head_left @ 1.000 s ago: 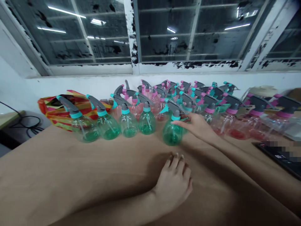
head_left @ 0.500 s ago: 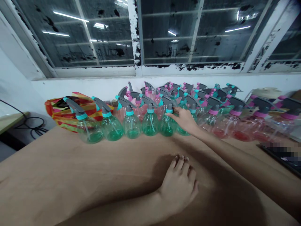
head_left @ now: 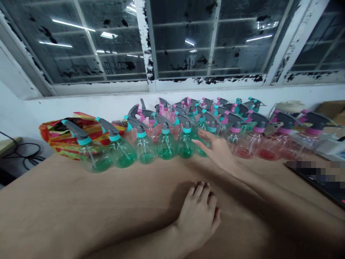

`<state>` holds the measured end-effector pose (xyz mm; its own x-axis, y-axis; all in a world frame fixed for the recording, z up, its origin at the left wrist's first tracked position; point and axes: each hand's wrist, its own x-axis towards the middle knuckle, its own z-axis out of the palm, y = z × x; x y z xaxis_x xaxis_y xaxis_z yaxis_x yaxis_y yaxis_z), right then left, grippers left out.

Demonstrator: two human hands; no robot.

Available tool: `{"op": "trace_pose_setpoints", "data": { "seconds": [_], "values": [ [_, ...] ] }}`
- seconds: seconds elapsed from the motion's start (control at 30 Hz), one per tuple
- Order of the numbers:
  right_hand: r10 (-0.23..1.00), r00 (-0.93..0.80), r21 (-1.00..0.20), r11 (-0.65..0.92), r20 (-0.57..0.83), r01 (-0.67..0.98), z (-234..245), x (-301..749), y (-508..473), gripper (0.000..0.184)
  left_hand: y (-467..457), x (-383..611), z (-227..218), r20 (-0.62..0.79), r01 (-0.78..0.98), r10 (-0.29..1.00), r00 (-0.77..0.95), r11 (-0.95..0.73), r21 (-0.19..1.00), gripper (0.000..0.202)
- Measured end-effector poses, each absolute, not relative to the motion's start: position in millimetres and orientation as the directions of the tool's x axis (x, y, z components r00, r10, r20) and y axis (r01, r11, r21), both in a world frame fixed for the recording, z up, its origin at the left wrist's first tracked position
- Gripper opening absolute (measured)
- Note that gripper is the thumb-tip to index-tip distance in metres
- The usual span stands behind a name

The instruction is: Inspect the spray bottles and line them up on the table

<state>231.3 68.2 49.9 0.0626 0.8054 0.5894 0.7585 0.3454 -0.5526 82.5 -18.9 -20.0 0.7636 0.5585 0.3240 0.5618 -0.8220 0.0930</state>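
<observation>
A front row of spray bottles stands along the table, the green ones with turquoise collars and grey trigger heads. My right hand is open, its thumb and fingers apart, just right of a green spray bottle and holding nothing. Partly hidden behind that hand is another green spray bottle. Nearer to me, my left hand rests palm down on the tabletop, empty, its fingers loosely bent and lying on the wood.
Pink spray bottles continue the row to the right, with more bottles crowded behind. A red and yellow plastic bag lies at the left, near a black cable. At the right edge is a dark flat device. A window backs the table.
My right hand has let go of the green spray bottle's neck and drawn back a little toward me. My left hand stays resting on the table. The view has shifted slightly.
</observation>
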Motion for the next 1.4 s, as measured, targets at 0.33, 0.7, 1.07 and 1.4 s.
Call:
{"op": "trace_pose_setpoints", "data": {
  "seconds": [0.33, 0.7, 1.07, 1.4],
  "values": [
    [0.787, 0.255, -0.559, 0.134, 0.562, 0.818, 48.7, 291.7, 53.6, 0.040, -18.7, 81.8, -18.8, 0.343, 0.563, 0.567, 0.749, -0.817, 0.123, 0.025],
    [0.792, 0.296, -0.394, -0.077, 0.535, 0.916, 45.1, 267.3, 83.6, 0.060, -18.3, 81.2, -17.4, 0.332, 0.571, 0.583, 0.741, -0.808, 0.145, 0.029],
    [0.853, 0.160, -0.353, 0.031, 0.498, 0.935, 56.7, 273.5, 18.2, 0.061, -16.6, 80.8, -16.2, 0.289, 0.567, 0.594, 0.751, -0.804, 0.179, 0.031],
    [0.903, 0.142, -0.821, 0.293, 0.406, 0.489, 58.0, 270.7, 35.9, 0.050, -15.2, 80.6, -17.8, 0.301, 0.562, 0.586, 0.753, -0.810, 0.171, 0.031]
  ]
}}
